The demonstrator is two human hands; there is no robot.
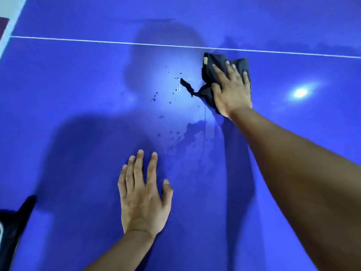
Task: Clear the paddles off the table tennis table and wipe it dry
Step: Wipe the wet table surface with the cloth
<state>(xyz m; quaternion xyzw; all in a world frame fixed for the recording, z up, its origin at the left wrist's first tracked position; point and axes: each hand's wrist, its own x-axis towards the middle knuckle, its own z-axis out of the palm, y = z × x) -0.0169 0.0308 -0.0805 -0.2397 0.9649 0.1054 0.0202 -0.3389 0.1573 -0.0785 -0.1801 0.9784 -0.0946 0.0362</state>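
Note:
The blue table tennis table [68, 94] fills the view, with a thin white line [78, 40] running across its far part. My right hand [231, 90] lies flat with fingers spread on a dark cloth [215, 61], pressing it onto the table just below the line. A strip of the cloth sticks out to the left. Water droplets [175, 89] and a wet smear [192, 132] lie left of and below the cloth. My left hand [143, 198] rests palm down on the table nearer to me, fingers apart, holding nothing. No paddle is in view.
The table's white left edge [13, 18] shows at the top left corner. A dark piece of clothing [13, 222] is at the bottom left. A lamp's bright reflection [300, 92] sits on the table to the right of the cloth.

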